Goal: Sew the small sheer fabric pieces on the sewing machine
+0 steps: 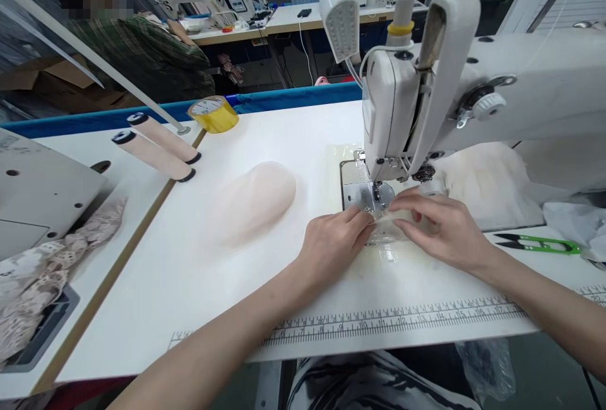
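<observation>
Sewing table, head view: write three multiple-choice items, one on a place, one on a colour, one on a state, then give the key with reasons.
1. Where does the roll of tape lie?
A. At the far edge of the table, left of the sewing machine
B. Under the needle
C. On the printed ruler

2. What colour are the handles of the thread snips?
A. Red
B. Green
C. Black

3. How do the left hand and right hand stand?
A. Both lifted off the table
B. One holds the snips
C. Both pressed flat on the sheer piece at the presser foot

Key: 1 A, the yellow roll sits by the blue border, far left of the machine head. 2 B, the handles right of the hands are bright green. 3 C, the fingertips of both hands rest on the piece just before the needle.
</observation>
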Motion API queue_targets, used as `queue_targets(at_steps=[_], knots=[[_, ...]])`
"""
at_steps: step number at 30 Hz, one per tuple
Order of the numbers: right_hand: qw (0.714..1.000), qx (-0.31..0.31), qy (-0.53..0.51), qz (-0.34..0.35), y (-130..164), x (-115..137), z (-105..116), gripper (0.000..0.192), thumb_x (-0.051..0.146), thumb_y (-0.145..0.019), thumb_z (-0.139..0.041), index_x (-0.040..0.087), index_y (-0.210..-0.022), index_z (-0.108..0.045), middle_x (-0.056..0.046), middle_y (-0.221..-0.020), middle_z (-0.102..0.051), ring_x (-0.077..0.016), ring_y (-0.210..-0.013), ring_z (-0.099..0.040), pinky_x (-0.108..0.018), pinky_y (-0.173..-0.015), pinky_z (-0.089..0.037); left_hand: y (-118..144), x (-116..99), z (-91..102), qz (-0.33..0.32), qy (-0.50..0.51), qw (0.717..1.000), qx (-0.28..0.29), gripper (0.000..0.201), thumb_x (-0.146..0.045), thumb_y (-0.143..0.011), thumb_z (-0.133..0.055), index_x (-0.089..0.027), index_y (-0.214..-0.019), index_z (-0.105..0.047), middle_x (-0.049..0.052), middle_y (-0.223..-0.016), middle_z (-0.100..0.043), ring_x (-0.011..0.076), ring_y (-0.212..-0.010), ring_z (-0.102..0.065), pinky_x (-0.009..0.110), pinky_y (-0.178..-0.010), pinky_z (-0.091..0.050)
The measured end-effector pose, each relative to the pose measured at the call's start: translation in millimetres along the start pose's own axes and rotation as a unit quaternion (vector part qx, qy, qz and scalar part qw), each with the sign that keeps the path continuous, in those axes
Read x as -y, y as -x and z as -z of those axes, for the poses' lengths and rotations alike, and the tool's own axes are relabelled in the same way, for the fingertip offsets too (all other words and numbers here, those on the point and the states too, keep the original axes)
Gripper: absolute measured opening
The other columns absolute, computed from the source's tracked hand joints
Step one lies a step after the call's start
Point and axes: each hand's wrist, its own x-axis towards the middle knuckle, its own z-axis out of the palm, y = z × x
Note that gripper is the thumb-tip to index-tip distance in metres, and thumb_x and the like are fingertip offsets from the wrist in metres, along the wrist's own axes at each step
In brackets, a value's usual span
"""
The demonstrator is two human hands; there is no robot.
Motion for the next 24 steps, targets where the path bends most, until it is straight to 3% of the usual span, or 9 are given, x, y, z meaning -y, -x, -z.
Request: queue_targets(at_steps=[3, 7, 13, 16, 18, 21, 24], knots=[[0.991, 0.051, -0.025, -0.123, -2.0, 6.1, 0.9, 0.035, 0.034, -0.082, -0.064, 0.021, -0.114, -0.064, -0.001, -0.077, -0.067, -0.0111, -0.049, -0.052, -0.028, -0.049, -0.043, -1.2, -5.1, 2.8, 0.031, 0.098, 0.995, -0.012, 0.021, -0.028, -0.094, -0.048, -0.018, -0.086, -0.065, 0.000, -0.073, -0.066, 0.0093, -0.057, -0.055, 0.021, -0.051, -0.036], [0.956, 0.102, -0.158, -0.226, -6.7, 8.2, 4.0, 0.015, 0.030, -0.083, -0.060, 0.022, -0.091, -0.071, 0.002, -0.072, -0.067, -0.0056, -0.038, -0.043, -0.023, -0.040, -0.036, -6.1, -8.2, 10.6, 0.083, 0.253, 0.963, 0.027, 0.016, -0.026, -0.089, -0.055, -0.018, -0.082, -0.066, 0.000, -0.072, -0.063, 0.0083, -0.057, -0.050, 0.021, -0.054, -0.039], [0.917, 0.127, -0.249, -0.284, -11.0, 12.9, 7.8, 0.012, 0.022, -0.081, -0.060, 0.018, -0.089, -0.070, 0.008, -0.043, -0.054, -0.0081, -0.033, -0.050, -0.021, -0.040, -0.039, -14.5, 0.5, 19.7, 0.230, 0.452, 0.843, 0.177, 0.009, -0.024, -0.081, -0.063, -0.017, -0.086, -0.066, -0.006, -0.055, -0.054, 0.0056, -0.045, -0.043, 0.018, -0.043, -0.034], [0.906, 0.122, -0.301, -0.272, -10.9, 13.9, 5.5, 0.012, 0.024, -0.081, -0.062, 0.016, -0.086, -0.069, 0.004, -0.048, -0.060, -0.0104, -0.038, -0.056, -0.021, -0.040, -0.046, -17.1, 6.2, 23.0, 0.264, 0.472, 0.813, 0.216, 0.003, -0.019, -0.077, -0.066, -0.016, -0.076, -0.065, -0.008, -0.044, -0.047, 0.0036, -0.036, -0.036, 0.016, -0.037, -0.029], [0.906, 0.112, -0.323, -0.250, -9.6, 12.6, 2.6, 0.011, 0.024, -0.080, -0.064, 0.015, -0.083, -0.069, 0.000, -0.055, -0.066, -0.0122, -0.046, -0.061, -0.023, -0.046, -0.052, -18.0, 8.7, 24.9, 0.257, 0.492, 0.806, 0.205, 0.001, -0.016, -0.077, -0.066, -0.015, -0.076, -0.065, -0.007, -0.045, -0.051, 0.0049, -0.037, -0.043, 0.016, -0.038, -0.035], [0.919, 0.094, -0.314, -0.218, -6.7, 10.0, -1.9, 0.010, 0.025, -0.079, -0.065, 0.016, -0.082, -0.070, -0.002, -0.067, -0.070, -0.0140, -0.057, -0.066, -0.025, -0.055, -0.057, -17.7, 8.4, 27.2, 0.215, 0.515, 0.809, 0.181, 0.003, -0.014, -0.080, -0.062, -0.014, -0.081, -0.064, 0.001, -0.062, -0.066, 0.0109, -0.055, -0.062, 0.022, -0.052, -0.050], [0.939, 0.077, -0.281, -0.184, -4.1, 9.6, -4.8, 0.009, 0.024, -0.080, -0.064, 0.018, -0.085, -0.070, -0.001, -0.072, -0.070, -0.0137, -0.059, -0.066, -0.025, -0.055, -0.056, -14.5, 2.5, 27.2, 0.172, 0.440, 0.870, 0.142, 0.006, -0.017, -0.079, -0.065, -0.015, -0.084, -0.064, 0.002, -0.072, -0.067, 0.0111, -0.063, -0.062, 0.022, -0.057, -0.052]])
